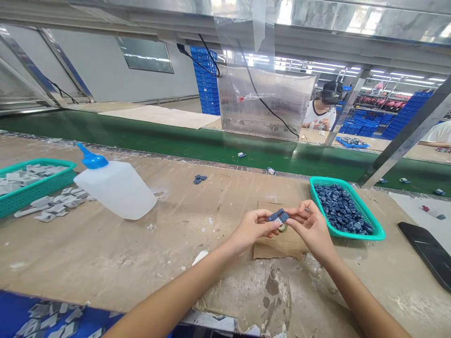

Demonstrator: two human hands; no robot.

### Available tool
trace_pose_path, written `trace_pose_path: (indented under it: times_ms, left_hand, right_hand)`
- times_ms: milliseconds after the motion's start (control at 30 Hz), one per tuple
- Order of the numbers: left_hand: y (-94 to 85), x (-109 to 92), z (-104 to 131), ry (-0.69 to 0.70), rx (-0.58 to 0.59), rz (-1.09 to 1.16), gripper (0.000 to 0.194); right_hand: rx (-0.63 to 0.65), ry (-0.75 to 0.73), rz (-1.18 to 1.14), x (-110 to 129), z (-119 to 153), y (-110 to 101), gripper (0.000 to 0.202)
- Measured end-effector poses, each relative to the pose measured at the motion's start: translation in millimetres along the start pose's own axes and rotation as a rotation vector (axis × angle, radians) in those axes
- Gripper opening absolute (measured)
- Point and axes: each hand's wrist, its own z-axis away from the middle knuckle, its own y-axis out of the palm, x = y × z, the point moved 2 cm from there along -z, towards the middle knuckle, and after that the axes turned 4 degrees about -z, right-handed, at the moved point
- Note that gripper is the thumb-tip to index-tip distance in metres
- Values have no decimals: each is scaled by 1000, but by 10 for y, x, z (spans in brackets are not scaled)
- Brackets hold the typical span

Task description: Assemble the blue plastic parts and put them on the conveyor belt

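Above a piece of brown cardboard [278, 249], my left hand [252, 230] and my right hand [312, 230] meet, fingertips pinched. Between them is a small dark-blue and pale-grey plastic part [278, 216], which both hold; its exact shape is partly covered by fingers. Just under the fingertips shows a small round cap-like thing [282, 228]. Close by my right hand stands a green basket [378, 233] full of small dark-blue pieces [341, 209]. A few more dark-blue pieces [199, 179] lie further back on the table.
Left stand a translucent squeeze bottle [114, 188] with blue spout and a green basket [35, 197] of grey pieces, some spilled beside it. A black phone [426, 253] lies right. Behind runs a green conveyor belt [158, 141] carrying small parts; a metal post [405, 136] rises right. A co-worker [320, 112] sits beyond.
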Motion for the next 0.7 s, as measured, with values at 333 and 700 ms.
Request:
trace_pose_path:
  times_ms: [333,700]
  left_hand:
    - [167,-56,99,37,8,81,29]
    - [277,-45,158,96,-34,-95,26]
  right_hand:
    - [155,-326,831,102,132,54,68]
    - [164,-533,1453,-25,133,48,21]
